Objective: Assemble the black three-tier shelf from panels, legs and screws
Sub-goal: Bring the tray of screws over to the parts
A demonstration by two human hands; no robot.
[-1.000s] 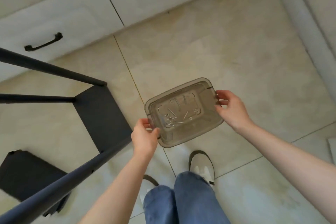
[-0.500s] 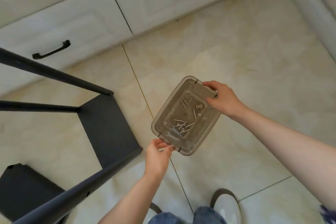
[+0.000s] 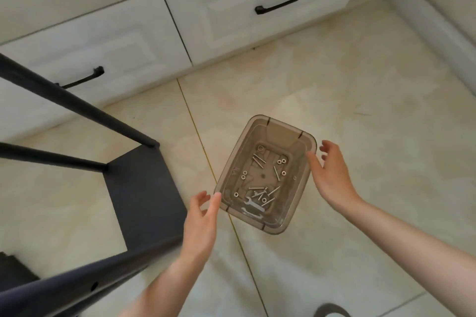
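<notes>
Smoky brown clear plastic: a tub (image 3: 304,188) set on the pale tiled floor (image 3: 360,90), straddling a thin grout line. Inside, loose silver screws (image 3: 258,192), washers (image 3: 281,161) and a small flat spanner (image 3: 253,206) scattered over the bottom. Left hand (image 3: 202,216) spread and relaxed, thumb tip at or just short of the tub's near-left corner, gripping nothing. Right hand (image 3: 332,175) likewise spread, fingers straight, thumb close against the tub's right wall, contact hard to judge. Nothing between either hand and the tub.

To the left, well apart from the tub, lay the partly built black shelf (image 3: 144,193): one dark panel flat near the floor, with slim black legs (image 3: 77,103) running up and away to the left edge of the frame. Nearest leg (image 3: 85,288) blurred, crossing the lower left corner, just beside the left forearm and showing a small hole. Another dark piece (image 3: 13,267) at the far left edge, cut off by the frame.

Behind, white drawers (image 3: 257,13) with black handles (image 3: 279,5) along the wall. Grey shoe toe (image 3: 332,311) at the bottom edge.
</notes>
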